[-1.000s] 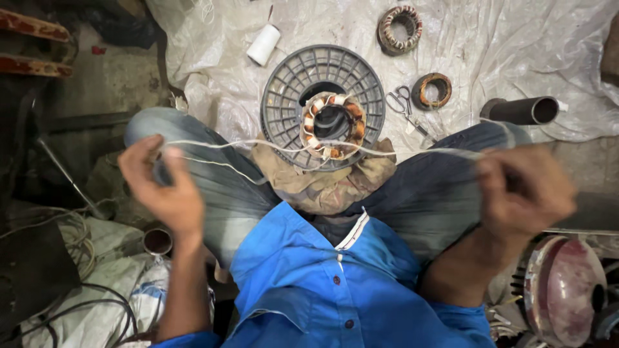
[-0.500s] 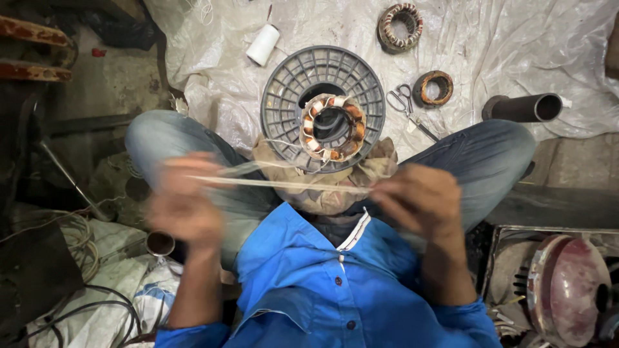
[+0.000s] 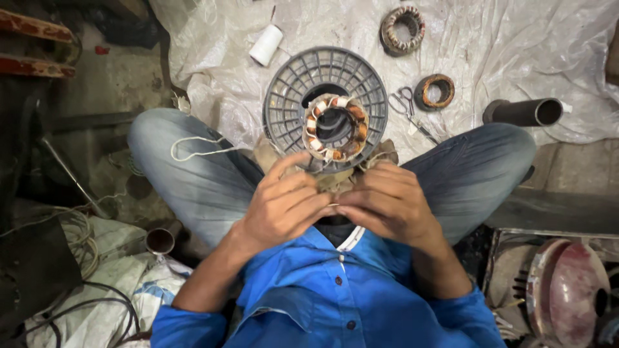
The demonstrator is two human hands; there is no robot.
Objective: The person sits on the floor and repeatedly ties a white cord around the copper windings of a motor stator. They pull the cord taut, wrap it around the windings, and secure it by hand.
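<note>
Hands (image 3: 335, 206) now together, prob. pinching cord (image 3: 193, 151)

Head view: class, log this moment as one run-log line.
left hand and right hand: fingertips together at cloth | stator: on grey ribbed disc | white cord: over left knee

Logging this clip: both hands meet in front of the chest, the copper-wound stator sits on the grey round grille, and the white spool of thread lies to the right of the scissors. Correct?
Not quite. In the head view the white spool of thread lies to the left of the scissors, beyond the grey round grille. The rest holds: left hand and right hand meet, and the stator sits on the grille.
</note>
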